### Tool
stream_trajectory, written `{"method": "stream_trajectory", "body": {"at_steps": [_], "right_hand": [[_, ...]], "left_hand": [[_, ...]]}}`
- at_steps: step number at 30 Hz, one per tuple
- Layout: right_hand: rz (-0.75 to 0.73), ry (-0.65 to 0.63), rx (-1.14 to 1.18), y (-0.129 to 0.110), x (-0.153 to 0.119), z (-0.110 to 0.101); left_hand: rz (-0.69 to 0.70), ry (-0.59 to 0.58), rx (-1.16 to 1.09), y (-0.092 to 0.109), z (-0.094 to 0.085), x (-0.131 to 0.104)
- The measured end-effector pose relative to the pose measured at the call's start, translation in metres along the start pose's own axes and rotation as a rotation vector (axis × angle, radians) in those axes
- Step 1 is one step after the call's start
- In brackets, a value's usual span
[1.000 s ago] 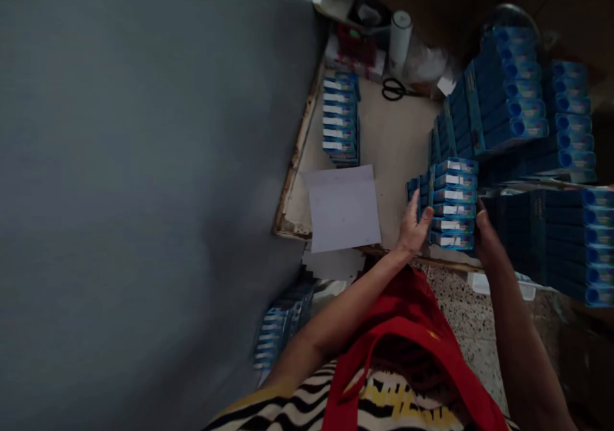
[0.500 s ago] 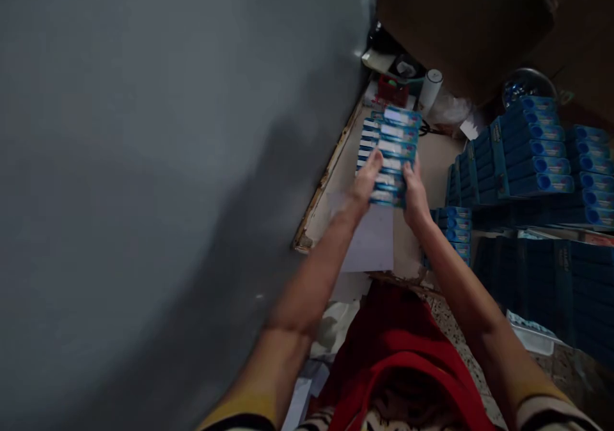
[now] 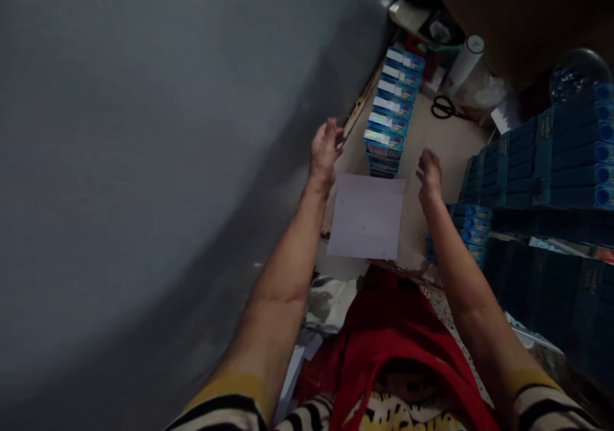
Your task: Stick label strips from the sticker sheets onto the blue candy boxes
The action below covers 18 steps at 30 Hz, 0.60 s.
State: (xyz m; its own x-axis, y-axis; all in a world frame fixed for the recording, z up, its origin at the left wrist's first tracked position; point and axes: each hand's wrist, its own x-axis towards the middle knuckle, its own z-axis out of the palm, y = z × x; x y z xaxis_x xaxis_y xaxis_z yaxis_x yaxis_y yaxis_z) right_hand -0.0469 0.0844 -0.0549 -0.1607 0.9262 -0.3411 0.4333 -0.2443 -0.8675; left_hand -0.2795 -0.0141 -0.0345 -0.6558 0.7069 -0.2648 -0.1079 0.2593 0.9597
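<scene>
Small blue boxes with white labels stand in a row of stacks on the worktop, apart from both hands. My left hand is held just left of them by the wall, its fingers loosely bent and apart, with nothing in it. On the other side, my right hand hovers over the worktop's right part. It is also empty, the fingers half curled and a little blurred. Between my wrists a white sheet of paper lies flat near the front edge.
Black-handled scissors lie to the right of the boxes. Behind them are a white cylinder and crumpled clear plastic. Large stacks of blue boxes fill the right side. A grey wall borders the left.
Both hands have let go of the blue boxes, which now stand at the back of the worktop. The hands have moved apart, and the view has shifted slightly.
</scene>
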Motion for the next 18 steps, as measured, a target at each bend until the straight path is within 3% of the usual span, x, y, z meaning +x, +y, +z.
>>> {"method": "stream_trajectory", "body": {"at_steps": [1,3,6,10,14,16,18], "right_hand": [[0.051,0.020,-0.058,0.018,-0.012,-0.002],[0.083,0.033,-0.136,0.047,-0.029,0.000],[-0.110,-0.036,-0.370,0.068,-0.031,0.013],[-0.356,-0.151,-0.724,0.075,-0.030,0.015],[-0.511,-0.285,-0.860,0.093,-0.074,-0.005],[-0.522,-0.353,-0.921,0.107,-0.104,-0.013],[-0.496,-0.368,-0.965,0.118,-0.129,-0.018]], "left_hand": [[-0.010,0.051,0.105,-0.021,-0.014,-0.004],[0.006,0.047,0.380,-0.059,-0.035,-0.011],[0.136,-0.156,0.786,-0.092,-0.045,-0.015],[0.166,-0.314,0.989,-0.104,-0.051,-0.031],[0.053,-0.553,0.963,-0.108,-0.078,-0.063],[0.072,-0.524,0.964,-0.110,-0.088,-0.072],[0.138,-0.455,1.008,-0.114,-0.088,-0.072]]}}
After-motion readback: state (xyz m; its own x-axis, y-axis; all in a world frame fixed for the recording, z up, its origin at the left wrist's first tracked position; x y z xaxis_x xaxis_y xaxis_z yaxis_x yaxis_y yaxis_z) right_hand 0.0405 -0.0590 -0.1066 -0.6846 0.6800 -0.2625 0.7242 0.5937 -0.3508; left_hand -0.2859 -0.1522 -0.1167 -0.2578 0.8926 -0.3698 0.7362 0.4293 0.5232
